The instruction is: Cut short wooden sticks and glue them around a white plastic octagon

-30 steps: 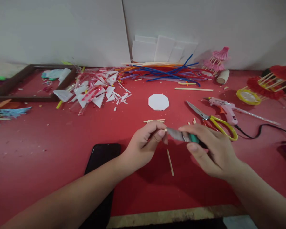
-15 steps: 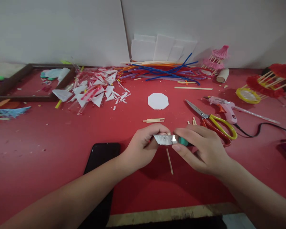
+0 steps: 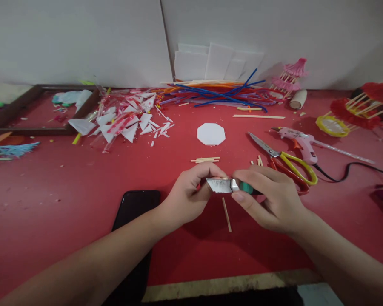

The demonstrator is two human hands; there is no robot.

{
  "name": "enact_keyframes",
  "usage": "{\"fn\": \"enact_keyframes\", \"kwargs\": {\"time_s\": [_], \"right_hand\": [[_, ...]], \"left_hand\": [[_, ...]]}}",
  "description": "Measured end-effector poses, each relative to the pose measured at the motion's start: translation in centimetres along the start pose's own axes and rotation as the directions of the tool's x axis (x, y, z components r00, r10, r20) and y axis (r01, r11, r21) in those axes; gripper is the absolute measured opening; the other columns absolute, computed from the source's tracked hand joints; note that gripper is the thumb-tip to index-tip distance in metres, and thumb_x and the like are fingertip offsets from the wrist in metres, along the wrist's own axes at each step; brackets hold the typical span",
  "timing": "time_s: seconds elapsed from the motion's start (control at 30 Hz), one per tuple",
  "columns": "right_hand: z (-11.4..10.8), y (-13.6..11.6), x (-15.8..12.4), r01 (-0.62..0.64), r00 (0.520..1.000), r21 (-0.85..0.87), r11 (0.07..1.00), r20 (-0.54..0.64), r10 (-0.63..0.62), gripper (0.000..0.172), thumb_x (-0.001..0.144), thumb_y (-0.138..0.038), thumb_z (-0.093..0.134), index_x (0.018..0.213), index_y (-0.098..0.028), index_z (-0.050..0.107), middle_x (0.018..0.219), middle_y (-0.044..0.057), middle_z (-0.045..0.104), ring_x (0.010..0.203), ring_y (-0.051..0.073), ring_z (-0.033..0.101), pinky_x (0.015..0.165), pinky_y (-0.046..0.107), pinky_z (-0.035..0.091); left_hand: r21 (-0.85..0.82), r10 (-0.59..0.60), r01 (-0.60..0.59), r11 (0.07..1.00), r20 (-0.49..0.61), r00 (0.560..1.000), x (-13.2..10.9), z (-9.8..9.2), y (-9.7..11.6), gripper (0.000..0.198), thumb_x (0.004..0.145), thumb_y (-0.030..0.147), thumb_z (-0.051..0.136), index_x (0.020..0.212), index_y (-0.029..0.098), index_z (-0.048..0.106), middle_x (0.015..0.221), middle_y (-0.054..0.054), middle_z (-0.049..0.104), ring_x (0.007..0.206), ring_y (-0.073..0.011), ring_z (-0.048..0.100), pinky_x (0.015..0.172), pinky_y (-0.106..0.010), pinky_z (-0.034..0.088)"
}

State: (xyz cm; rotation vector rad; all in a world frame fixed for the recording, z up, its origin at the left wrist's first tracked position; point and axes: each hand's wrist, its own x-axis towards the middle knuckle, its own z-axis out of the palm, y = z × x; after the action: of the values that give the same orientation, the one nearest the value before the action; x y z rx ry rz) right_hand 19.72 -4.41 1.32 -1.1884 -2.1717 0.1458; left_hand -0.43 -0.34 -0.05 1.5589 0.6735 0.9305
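Note:
My right hand (image 3: 271, 197) is closed around a craft knife (image 3: 219, 185) with a green part on its handle, the broad blade pointing left. Behind that blade, my left hand (image 3: 191, 193) pinches a short wooden stick (image 3: 224, 178), of which only a pale end shows. The blade lies against or very near the stick; exact contact is hidden. One loose wooden stick (image 3: 226, 214) rests on the red table just below the hands. Above them are a small bundle of cut sticks (image 3: 205, 160) and a white octagon (image 3: 211, 134).
Scissors (image 3: 279, 157) and a pink glue gun (image 3: 301, 142) lie to the right. A black phone (image 3: 137, 212) is beside my left forearm. Pipe cleaners (image 3: 223, 93), white scraps (image 3: 130, 123), a dark frame (image 3: 35, 129) and a pink tiered model (image 3: 289, 78) stand at the back.
The hands and knife stay nearly in place, with the blade shifted very slightly. The whole view has moved a few pixels.

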Motion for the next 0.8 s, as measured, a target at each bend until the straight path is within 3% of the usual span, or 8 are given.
{"fn": "enact_keyframes", "kwargs": {"time_s": [0.8], "right_hand": [[-0.04, -0.05, -0.02, 0.016, 1.0, 0.029, 0.999, -0.016, -0.016, 0.021, 0.096, -0.038, 0.056, 0.097, -0.018, 0.064, 0.074, 0.0, 0.065, 0.062, 0.012, 0.055, 0.059, 0.026, 0.044]], "left_hand": [[-0.107, -0.049, 0.043, 0.993, -0.058, 0.997, -0.15, 0.08, -0.16, 0.014, 0.081, 0.005, 0.064, 0.083, 0.019, 0.063, 0.08, 0.0, 0.067, 0.072, -0.0116, 0.061, 0.069, -0.023, 0.046]]}}
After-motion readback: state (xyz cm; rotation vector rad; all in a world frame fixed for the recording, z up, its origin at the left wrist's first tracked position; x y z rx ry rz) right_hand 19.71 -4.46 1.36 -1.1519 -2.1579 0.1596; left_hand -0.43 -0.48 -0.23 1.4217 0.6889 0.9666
